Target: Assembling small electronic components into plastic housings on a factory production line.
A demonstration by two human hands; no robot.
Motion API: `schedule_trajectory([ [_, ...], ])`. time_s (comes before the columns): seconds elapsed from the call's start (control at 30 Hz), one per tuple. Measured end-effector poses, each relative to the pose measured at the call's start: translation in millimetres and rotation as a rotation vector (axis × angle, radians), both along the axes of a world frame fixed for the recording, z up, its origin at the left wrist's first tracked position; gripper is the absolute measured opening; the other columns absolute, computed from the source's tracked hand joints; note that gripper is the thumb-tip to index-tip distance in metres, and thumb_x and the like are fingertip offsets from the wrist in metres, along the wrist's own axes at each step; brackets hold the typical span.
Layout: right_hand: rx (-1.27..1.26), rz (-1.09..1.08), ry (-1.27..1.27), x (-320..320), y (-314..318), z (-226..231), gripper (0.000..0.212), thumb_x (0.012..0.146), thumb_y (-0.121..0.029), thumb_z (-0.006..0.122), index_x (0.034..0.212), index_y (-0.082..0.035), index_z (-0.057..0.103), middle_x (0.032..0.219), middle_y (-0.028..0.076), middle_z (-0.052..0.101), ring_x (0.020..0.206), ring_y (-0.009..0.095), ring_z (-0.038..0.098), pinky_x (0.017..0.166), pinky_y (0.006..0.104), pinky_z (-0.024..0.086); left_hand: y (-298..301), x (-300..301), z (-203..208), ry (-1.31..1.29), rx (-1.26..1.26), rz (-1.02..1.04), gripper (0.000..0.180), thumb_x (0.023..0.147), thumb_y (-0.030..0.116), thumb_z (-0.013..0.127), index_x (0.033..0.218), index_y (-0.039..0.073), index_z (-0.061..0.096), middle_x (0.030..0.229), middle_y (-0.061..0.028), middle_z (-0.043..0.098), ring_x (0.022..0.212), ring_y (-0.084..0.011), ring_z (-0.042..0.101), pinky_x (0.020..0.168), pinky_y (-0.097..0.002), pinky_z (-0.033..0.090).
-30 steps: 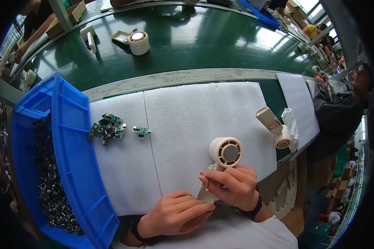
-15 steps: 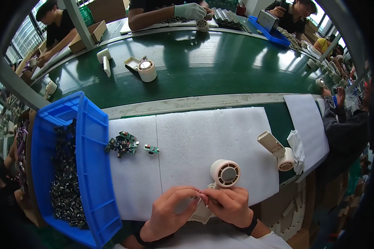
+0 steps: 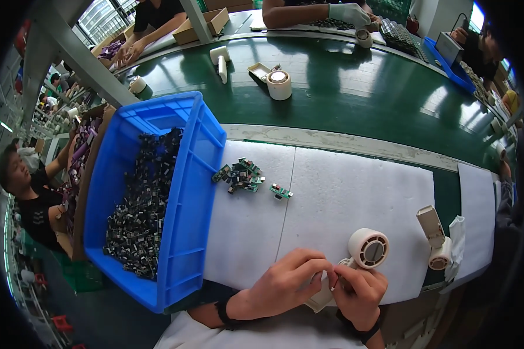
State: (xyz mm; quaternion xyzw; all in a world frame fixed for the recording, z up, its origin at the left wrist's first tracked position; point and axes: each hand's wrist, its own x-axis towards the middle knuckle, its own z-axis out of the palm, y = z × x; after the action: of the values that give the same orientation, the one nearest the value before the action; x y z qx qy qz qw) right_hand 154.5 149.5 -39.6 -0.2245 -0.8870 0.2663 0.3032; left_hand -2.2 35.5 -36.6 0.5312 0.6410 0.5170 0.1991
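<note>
The left hand (image 3: pixel 286 283) has moved up to the right hand (image 3: pixel 361 292).

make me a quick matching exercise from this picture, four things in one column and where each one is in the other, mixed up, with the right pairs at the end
1. blue bin
2. green belt
3. lone circuit board
4. right hand

A. on the white sheet, just right of the small heap of boards
B. close to the round fan head, next to the left hand
C. beyond the white sheet, with cream fan bodies on it
D. left of the white sheet

Right pairs: 1-D, 2-C, 3-A, 4-B
</note>
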Motion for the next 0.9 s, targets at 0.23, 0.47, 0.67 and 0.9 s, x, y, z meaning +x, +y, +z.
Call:
schedule_trajectory([
  [0.23, -0.018, 0.01, 0.044, -6, -2, 5, 0.021, 0.07, -0.003, 0.078, 0.089, -0.009, 0.074, 0.054, 0.0, 0.052, 0.046, 0.017, 0.051, 0.048, 0.0295, 0.039, -3, 0, 6, -0.031, -0.005, 0.01, 0.031, 0.08, -0.007, 0.072, 0.107, 0.006, 0.069, 0.106, -0.0101, 0.064, 0.089, -0.0261, 0.068, 0.077, -0.0342, 0.057],
  [0.47, -0.073, -0.024, 0.045, -5, 1, 2, 0.024, 0.065, -0.003, 0.075, 0.089, -0.009, 0.074, 0.055, 0.001, 0.053, 0.047, 0.016, 0.051, 0.048, 0.029, 0.039, 1, -3, -5, 0.014, 0.067, -0.074, 0.038, 0.079, -0.009, 0.071, 0.114, 0.007, 0.068, 0.107, -0.0107, 0.065, 0.092, -0.0265, 0.067, 0.078, -0.035, 0.057],
  [0.67, -0.108, -0.023, 0.054, -6, 1, 5, 0.023, 0.067, -0.003, 0.075, 0.089, -0.008, 0.074, 0.055, 0.001, 0.054, 0.047, 0.015, 0.051, 0.049, 0.0287, 0.039, 0, -6, -3, 0.079, 0.112, -0.103, 0.042, 0.076, -0.008, 0.072, 0.115, 0.006, 0.068, 0.107, -0.0111, 0.065, 0.092, -0.0274, 0.067, 0.079, -0.0357, 0.057],
  [0.9, -0.066, 0.029, 0.03, 2, -2, 5, 0.022, 0.068, -0.005, 0.077, 0.089, -0.01, 0.075, 0.057, 0.0, 0.055, 0.049, 0.017, 0.052, 0.049, 0.0295, 0.041, -9, 2, -3, 0.201, 0.083, -0.08, 0.042, 0.076, -0.007, 0.072, 0.116, 0.004, 0.067, 0.106, -0.012, 0.065, 0.087, -0.0287, 0.067, 0.076, -0.0363, 0.056],
])
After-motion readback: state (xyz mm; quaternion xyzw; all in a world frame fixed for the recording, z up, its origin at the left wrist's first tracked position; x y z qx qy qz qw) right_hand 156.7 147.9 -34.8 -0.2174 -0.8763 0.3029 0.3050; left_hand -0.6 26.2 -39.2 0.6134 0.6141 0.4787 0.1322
